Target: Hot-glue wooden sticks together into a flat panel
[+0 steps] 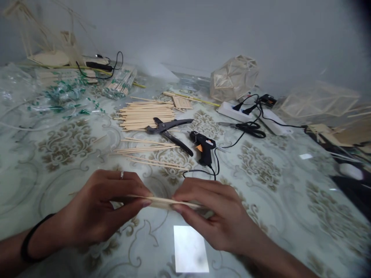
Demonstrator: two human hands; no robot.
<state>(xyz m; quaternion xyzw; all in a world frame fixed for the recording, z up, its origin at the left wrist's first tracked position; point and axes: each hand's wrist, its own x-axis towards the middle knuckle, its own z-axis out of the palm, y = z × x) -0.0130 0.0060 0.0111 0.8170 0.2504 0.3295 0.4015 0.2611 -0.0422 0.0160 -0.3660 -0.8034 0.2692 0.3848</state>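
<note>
Both hands grip a thin pale wooden piece (161,203), seen nearly edge-on above the tabletop; it looks like sticks joined side by side. My left hand (108,208), with a ring on one finger, pinches its left part between thumb and fingers. At the right part, my right hand (213,214) pinches it the same way. The fingers hide both ends. Beyond the hands lie a few loose wooden sticks (147,146), a black-handled cutter (169,131) and a black glue gun (204,146) with an orange trigger.
A pile of sticks (147,114) lies behind the cutter, beside a small stick panel (182,102). Scissors (246,128) and a white power strip (235,112) with cables are at right. Stick frameworks (234,79) stand by the wall. Plastic-wrapped stick packs (120,82) lie back left.
</note>
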